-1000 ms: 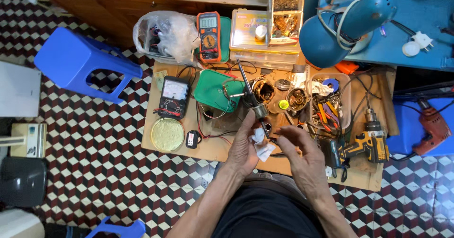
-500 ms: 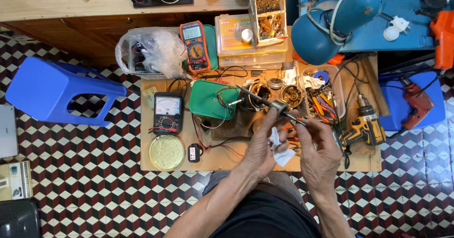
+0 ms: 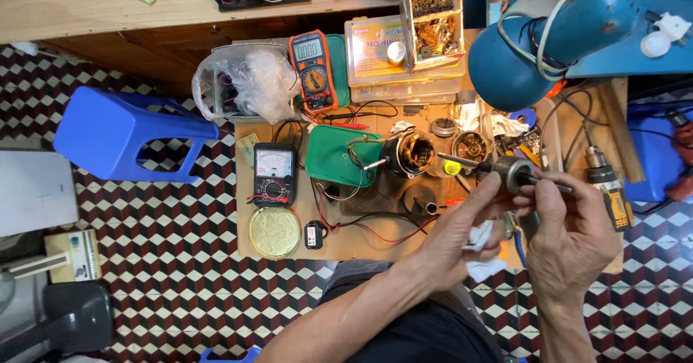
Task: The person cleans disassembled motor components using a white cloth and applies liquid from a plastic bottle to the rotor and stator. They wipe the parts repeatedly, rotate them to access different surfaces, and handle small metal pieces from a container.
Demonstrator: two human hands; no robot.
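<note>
Both my hands hold a small motor rotor [image 3: 514,172], a grey cylinder on a steel shaft, above a low wooden board [image 3: 361,244]. My left hand [image 3: 462,237] grips its near side and also has a white rag [image 3: 482,251] tucked in the palm. My right hand [image 3: 567,237] pinches the threaded shaft end at the right. A round motor housing [image 3: 408,152] with copper windings lies on the board just left of the rotor, beside a green box [image 3: 333,159].
An analog meter [image 3: 274,172], a round tin [image 3: 274,232] and red and black leads lie on the board. An orange multimeter [image 3: 312,71], plastic parts boxes [image 3: 404,49], a blue lamp [image 3: 534,42], a cordless drill [image 3: 606,182] and a blue stool [image 3: 119,132] surround it.
The view has shifted, so the board and hands sit further right. Both hands have lifted the rotor and now hold it up with the shaft level.
</note>
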